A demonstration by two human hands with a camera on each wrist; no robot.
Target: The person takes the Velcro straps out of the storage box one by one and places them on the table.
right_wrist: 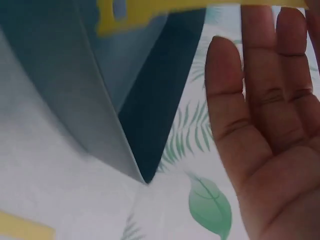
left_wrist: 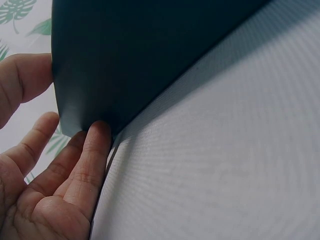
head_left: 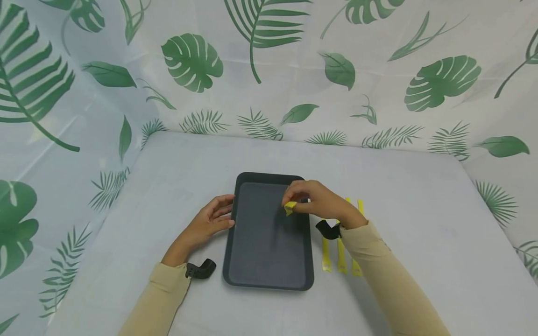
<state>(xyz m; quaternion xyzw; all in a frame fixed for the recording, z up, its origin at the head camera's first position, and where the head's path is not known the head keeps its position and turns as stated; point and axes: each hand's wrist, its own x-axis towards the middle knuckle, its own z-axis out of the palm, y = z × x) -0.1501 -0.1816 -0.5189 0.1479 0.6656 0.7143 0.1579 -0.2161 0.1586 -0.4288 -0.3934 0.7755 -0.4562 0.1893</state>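
A dark grey rectangular tray (head_left: 269, 282) lies on the white-covered table. My left hand (head_left: 210, 221) rests against the tray's left side, its fingers extended; in the left wrist view fingertips (left_wrist: 97, 132) touch the outer wall. Over the right part of the tray, my right hand (head_left: 313, 198) pinches a yellow hook-and-loop cable tie (head_left: 289, 207). A slot near the end of this tie (right_wrist: 145, 14) shows in the right wrist view, where the pinching fingertips are cut off at the top. In the head view the fingers hide part of the tie.
Several more yellow ties (head_left: 341, 259) lie lengthwise just right of the tray, partly under my right forearm. White cloth with green leaf prints (head_left: 294, 79) hangs behind the table and at its sides. Each wrist carries a black camera mount (head_left: 201, 269).
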